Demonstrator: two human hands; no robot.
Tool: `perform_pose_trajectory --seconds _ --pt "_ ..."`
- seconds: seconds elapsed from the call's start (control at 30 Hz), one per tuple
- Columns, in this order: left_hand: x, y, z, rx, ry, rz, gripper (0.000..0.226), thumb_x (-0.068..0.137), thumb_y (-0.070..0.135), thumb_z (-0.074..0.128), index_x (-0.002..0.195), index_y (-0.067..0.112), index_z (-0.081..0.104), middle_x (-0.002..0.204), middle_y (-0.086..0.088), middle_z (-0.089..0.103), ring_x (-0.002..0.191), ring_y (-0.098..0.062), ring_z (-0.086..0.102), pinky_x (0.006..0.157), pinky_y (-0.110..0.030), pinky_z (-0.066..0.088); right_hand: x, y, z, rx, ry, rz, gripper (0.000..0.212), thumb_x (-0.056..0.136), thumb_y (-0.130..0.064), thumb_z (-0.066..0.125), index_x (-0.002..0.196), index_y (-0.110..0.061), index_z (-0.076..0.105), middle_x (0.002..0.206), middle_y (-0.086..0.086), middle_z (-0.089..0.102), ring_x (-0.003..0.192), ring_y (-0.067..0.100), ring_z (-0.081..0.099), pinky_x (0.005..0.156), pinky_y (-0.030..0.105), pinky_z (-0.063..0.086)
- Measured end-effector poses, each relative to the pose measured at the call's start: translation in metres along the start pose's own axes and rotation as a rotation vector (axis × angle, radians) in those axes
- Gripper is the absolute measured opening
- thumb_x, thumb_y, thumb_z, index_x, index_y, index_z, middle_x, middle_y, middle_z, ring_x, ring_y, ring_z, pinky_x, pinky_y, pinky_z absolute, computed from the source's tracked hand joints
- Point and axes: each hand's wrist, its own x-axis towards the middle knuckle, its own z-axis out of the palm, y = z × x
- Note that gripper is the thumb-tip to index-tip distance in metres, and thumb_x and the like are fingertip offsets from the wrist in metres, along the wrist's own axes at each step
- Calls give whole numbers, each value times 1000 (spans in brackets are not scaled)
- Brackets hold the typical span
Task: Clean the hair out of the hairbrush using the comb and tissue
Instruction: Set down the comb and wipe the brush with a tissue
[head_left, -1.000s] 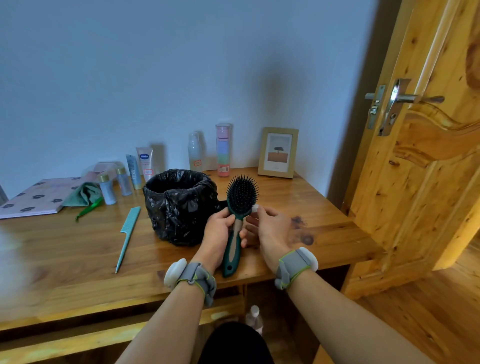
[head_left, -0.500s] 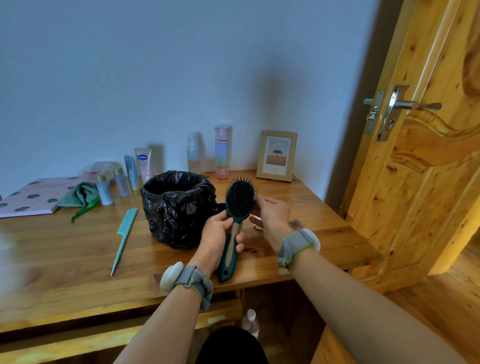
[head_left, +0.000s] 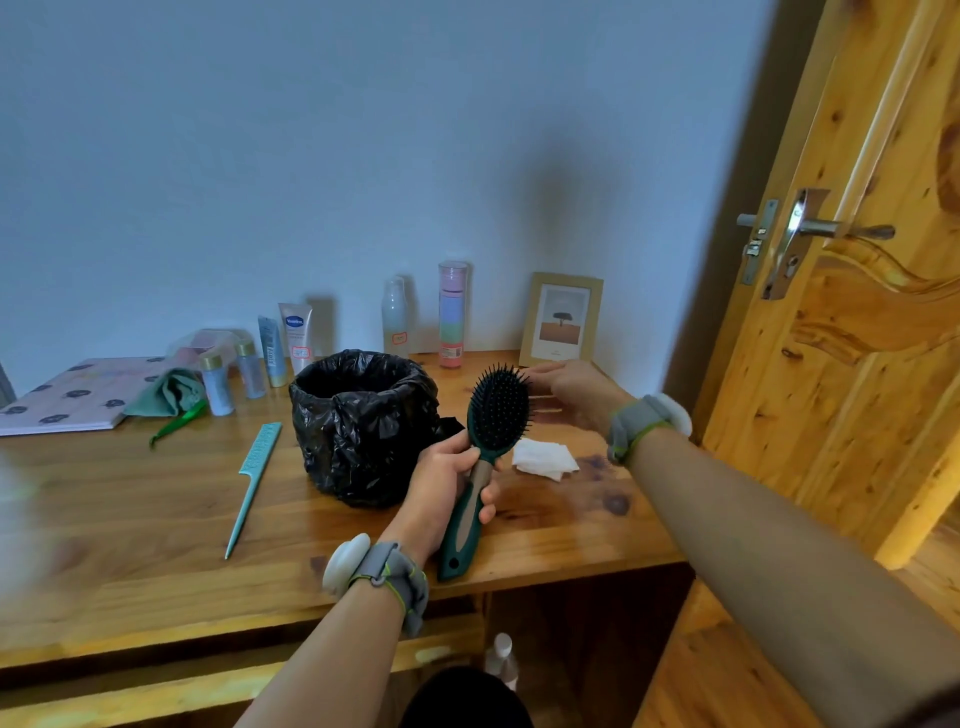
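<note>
My left hand (head_left: 449, 480) grips the handle of a dark green hairbrush (head_left: 496, 410), held upright with its black bristles facing me. My right hand (head_left: 569, 387) hovers to the right of the brush head, blurred, fingers spread and holding nothing. A crumpled white tissue (head_left: 544, 457) lies on the wooden table (head_left: 130, 499) just right of the brush. A teal tail comb (head_left: 253, 480) lies flat on the table, left of a bin lined with a black bag (head_left: 363, 421).
Along the back wall stand several bottles and tubes (head_left: 296, 340), a tall pink tube (head_left: 453, 314) and a picture frame (head_left: 562, 319). A patterned notebook (head_left: 78, 392) and green cloth (head_left: 169, 392) lie far left. A wooden door (head_left: 857, 312) stands open at right.
My right hand has moved up and away to the right of the brush head, leaving the white tissue on the table. My left hand has raised the brush slightly.
</note>
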Motion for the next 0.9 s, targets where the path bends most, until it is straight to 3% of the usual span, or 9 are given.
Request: perform_pose_trajectory --seconds 0.2,0.37,0.43,0.57,0.67,0.7,0.77,0.83,0.9 --pt "1 -2 0 41 -55 -7 31 97 -2 34 116 -4 59 77 -15 53 46 -23 45 37 -26 38 22 -49 -11 -539 -251 -24 16 94 -17 66 107 -12 73 95 5 76 81 17 73 66 28 59" --pt "2 -4 -2 66 -60 -6 32 97 -1 38 119 0 62 79 -14 49 48 -23 46 37 -26 38 18 -85 8 -967 -372 -17 8 90 -19 70 97 -20 75 105 6 72 94 17 68 77 30 59" --pt "3 -5 -2 68 -56 -6 34 97 0 40 122 1 62 80 -14 47 49 -23 47 37 -27 39 12 -93 21 -1122 -407 -63 15 88 -21 72 103 -20 76 107 6 72 102 19 66 76 27 59" --pt "3 -5 -2 50 -36 -10 35 97 -1 40 122 5 63 78 -15 49 47 -23 48 35 -26 39 1 -94 51 -1377 -525 -167 29 87 -17 73 116 -16 73 97 -1 71 99 18 63 56 8 51" --pt "3 -5 -1 63 -34 -2 35 98 -2 40 124 4 62 79 -15 48 47 -23 47 36 -26 38 1 -97 59 -1535 -531 -223 28 87 -12 73 115 -14 74 113 5 73 111 22 64 96 27 53" --pt "2 -5 -1 74 -32 3 35 98 -2 39 124 3 62 80 -15 47 48 -23 47 36 -26 38 1 -98 57 -1561 -510 -237 27 88 -8 70 114 -12 74 114 6 73 109 21 65 100 32 50" --pt "2 -5 0 91 -27 8 33 98 -2 38 121 2 62 80 -14 45 48 -23 46 35 -26 37 3 -98 54 -1553 -456 -290 26 89 2 63 110 -7 75 113 11 73 99 20 65 90 25 53" --pt "1 -4 1 97 -13 10 32 99 -3 37 118 0 62 79 -14 45 48 -23 46 35 -26 37 -1 -95 58 -1580 -431 -364 26 88 6 61 109 -1 74 112 13 73 92 22 63 65 11 48" --pt "1 -5 1 98 5 7 31 98 -3 37 117 0 62 77 -14 45 47 -23 46 35 -26 37 -8 -91 67 -1640 -460 -404 27 84 9 62 106 0 75 109 13 73 85 16 59 55 13 42"
